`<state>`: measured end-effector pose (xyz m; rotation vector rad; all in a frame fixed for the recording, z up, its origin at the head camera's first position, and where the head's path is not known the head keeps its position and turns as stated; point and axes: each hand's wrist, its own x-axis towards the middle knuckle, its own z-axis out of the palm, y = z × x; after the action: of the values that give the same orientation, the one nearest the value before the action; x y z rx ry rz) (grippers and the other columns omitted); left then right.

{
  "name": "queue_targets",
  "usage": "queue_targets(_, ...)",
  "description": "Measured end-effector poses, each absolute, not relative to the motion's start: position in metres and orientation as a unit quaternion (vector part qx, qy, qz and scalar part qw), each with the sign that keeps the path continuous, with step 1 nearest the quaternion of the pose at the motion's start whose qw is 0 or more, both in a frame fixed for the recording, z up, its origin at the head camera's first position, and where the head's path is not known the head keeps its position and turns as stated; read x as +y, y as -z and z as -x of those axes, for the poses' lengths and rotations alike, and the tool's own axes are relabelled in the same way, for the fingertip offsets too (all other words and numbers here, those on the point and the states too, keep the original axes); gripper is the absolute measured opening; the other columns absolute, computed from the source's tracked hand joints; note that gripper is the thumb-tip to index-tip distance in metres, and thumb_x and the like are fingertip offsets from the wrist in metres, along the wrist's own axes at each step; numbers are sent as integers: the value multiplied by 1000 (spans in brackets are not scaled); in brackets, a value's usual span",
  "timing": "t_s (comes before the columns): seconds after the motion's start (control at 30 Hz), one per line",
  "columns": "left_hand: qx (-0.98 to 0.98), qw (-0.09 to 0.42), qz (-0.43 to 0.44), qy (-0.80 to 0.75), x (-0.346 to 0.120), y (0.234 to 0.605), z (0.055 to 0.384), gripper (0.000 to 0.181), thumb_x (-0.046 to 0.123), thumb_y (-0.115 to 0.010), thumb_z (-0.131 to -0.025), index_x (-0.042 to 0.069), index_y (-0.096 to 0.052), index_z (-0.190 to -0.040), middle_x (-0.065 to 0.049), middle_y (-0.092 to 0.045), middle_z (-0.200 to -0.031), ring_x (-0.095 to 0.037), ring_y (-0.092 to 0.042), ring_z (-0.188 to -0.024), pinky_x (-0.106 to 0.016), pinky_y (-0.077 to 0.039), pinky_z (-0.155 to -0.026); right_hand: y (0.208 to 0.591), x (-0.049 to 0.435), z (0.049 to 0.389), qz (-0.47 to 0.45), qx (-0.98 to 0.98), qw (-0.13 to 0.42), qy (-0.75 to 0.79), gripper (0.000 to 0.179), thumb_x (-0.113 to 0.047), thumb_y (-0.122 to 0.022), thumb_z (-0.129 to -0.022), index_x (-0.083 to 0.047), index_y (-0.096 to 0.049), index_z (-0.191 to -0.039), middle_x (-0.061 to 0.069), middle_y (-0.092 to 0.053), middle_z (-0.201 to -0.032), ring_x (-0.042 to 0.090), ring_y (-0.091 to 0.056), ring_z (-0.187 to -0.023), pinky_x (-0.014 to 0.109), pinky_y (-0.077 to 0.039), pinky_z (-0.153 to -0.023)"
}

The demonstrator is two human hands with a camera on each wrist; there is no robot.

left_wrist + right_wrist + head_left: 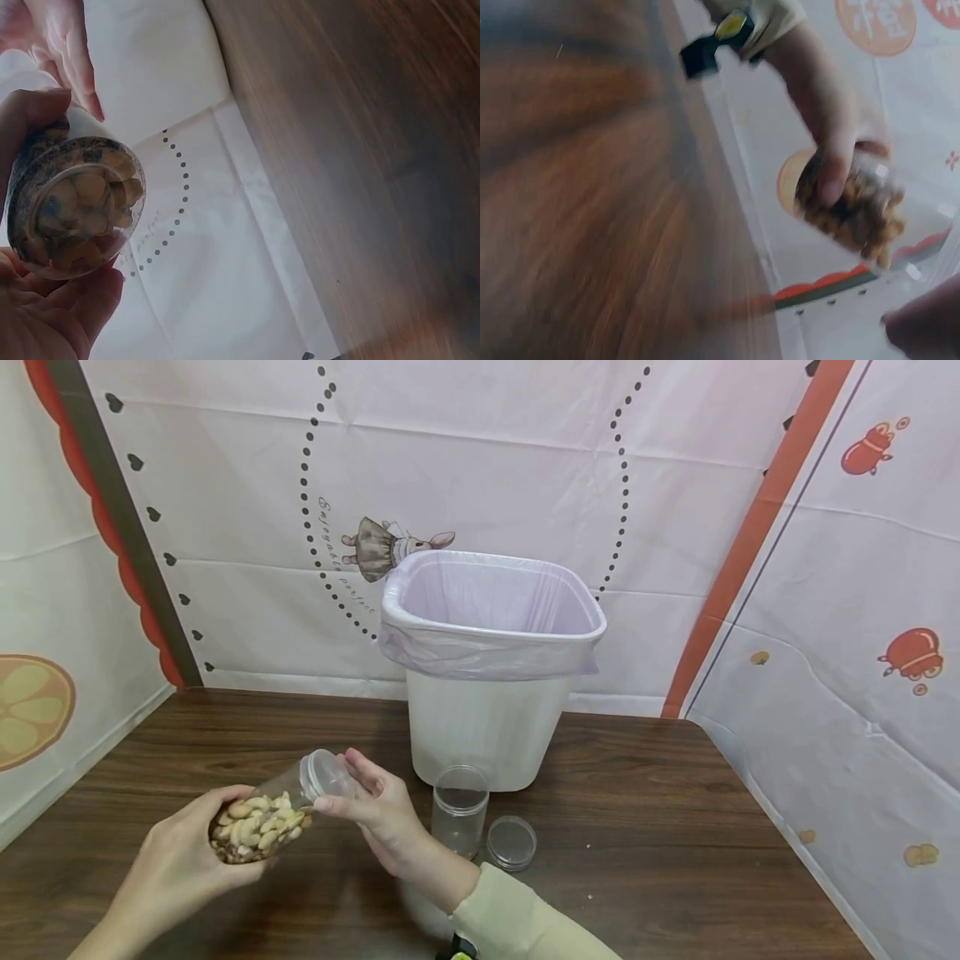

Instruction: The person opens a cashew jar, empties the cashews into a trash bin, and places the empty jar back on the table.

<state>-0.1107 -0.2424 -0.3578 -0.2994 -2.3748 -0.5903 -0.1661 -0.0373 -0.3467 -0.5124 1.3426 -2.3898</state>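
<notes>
Tilted above the left side of the table is a clear plastic jar of nuts (258,827), pale cashews with darker bits below them. My left hand (180,852) grips the jar around its lower part. In the left wrist view the jar's round base (79,210) faces the camera, between the thumb and fingers. My right hand (386,814) is at the jar's upper end, with its thumb and fingers on either side of the clear lid (330,774). The jar with its nuts (855,206) also shows in the right wrist view, where a right fingertip (926,322) is close by.
A white bin (487,718) with a pale purple liner stands at the back of the wooden table (637,860). In front of it are an upright clear jar (459,818) and a loose round lid (512,843). Printed cloth (480,468) hangs around the table.
</notes>
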Motion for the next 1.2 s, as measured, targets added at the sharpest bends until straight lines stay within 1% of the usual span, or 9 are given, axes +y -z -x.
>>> queue_targets(0.13, -913, 328, 102, 219, -243, 356, 111, 80, 21, -89, -34, 10, -59, -108, -11, -65, -89, -16, -55, -71, -25, -39, -57, 342, -41, 160, 112, 477, 157, 857, 75, -11, -72, -74, 10, -34, -135, 21, -40, -138, 28, -37, -130, 39, -30, -106)
queue_targets(0.2, -914, 330, 100, 213, -243, 356, 111, 80, 21, -89, -35, 10, -58, -108, -11, -65, -90, -17, -55, -71, -24, -38, -57, 340, -42, 156, 84, 480, 150, 860, 72, -10, -71, -74, 11, -36, -133, 21, -43, -135, 27, -39, -128, 40, -30, -106)
queue_targets(0.23, -914, 330, 101, 211, -243, 356, 111, 81, 21, -89, -35, 9, -58, -108, -12, -65, -90, -19, -55, -71, -26, -39, -56, 339, -43, 155, 72, 481, 147, 862, 70, -9, -71, -75, 12, -36, -132, 20, -44, -134, 27, -41, -127, 40, -30, -106)
queue_targets(0.33, -913, 338, 106, 203, -243, 356, 112, 81, 20, -89, -35, 8, -58, -109, -12, -65, -89, -21, -56, -71, -26, -39, -57, 336, -44, 151, 51, 485, 136, 862, 67, -8, -71, -75, 13, -38, -130, 21, -48, -129, 27, -45, -123, 39, -33, -104)
queue_targets(0.47, -914, 337, 109, 199, -243, 356, 112, 82, 19, -89, -34, 7, -58, -109, -12, -65, -89, -22, -56, -72, -28, -40, -57, 333, -47, 149, 37, 488, 128, 863, 63, -6, -71, -75, 15, -41, -126, 21, -53, -121, 27, -52, -115, 35, -40, -99)
queue_targets(0.6, -916, 332, 109, 196, -242, 357, 112, 83, 19, -89, -35, 5, -57, -109, -13, -64, -90, -24, -57, -72, -35, -43, -56, 332, -50, 149, 24, 492, 123, 862, 62, -5, -72, -73, 15, -43, -124, 20, -56, -115, 25, -57, -108, 33, -43, -95)
queue_targets(0.93, -913, 343, 121, 186, -241, 357, 113, 83, 17, -89, -34, 3, -56, -109, -17, -64, -90, -30, -60, -76, -47, -45, -58, 332, -54, 149, 2, 524, 102, 845, 64, -7, -75, -71, 13, -45, -124, 16, -59, -110, 22, -59, -102, 32, -47, -90)
queue_targets(1.1, -913, 340, 122, 187, -240, 357, 112, 83, 17, -88, -34, 3, -56, -109, -17, -64, -89, -30, -61, -75, -48, -45, -58, 332, -55, 150, 2, 521, 102, 847, 62, -3, -73, -71, 13, -46, -124, 16, -61, -108, 21, -60, -101, 31, -48, -89)
queue_targets(1.2, -914, 338, 120, 188, -239, 357, 112, 81, 17, -88, -35, 3, -56, -108, -16, -64, -89, -29, -60, -74, -45, -45, -57, 333, -54, 151, 11, 517, 106, 849, 62, -2, -73, -71, 13, -45, -125, 16, -60, -108, 21, -59, -101, 30, -48, -89)
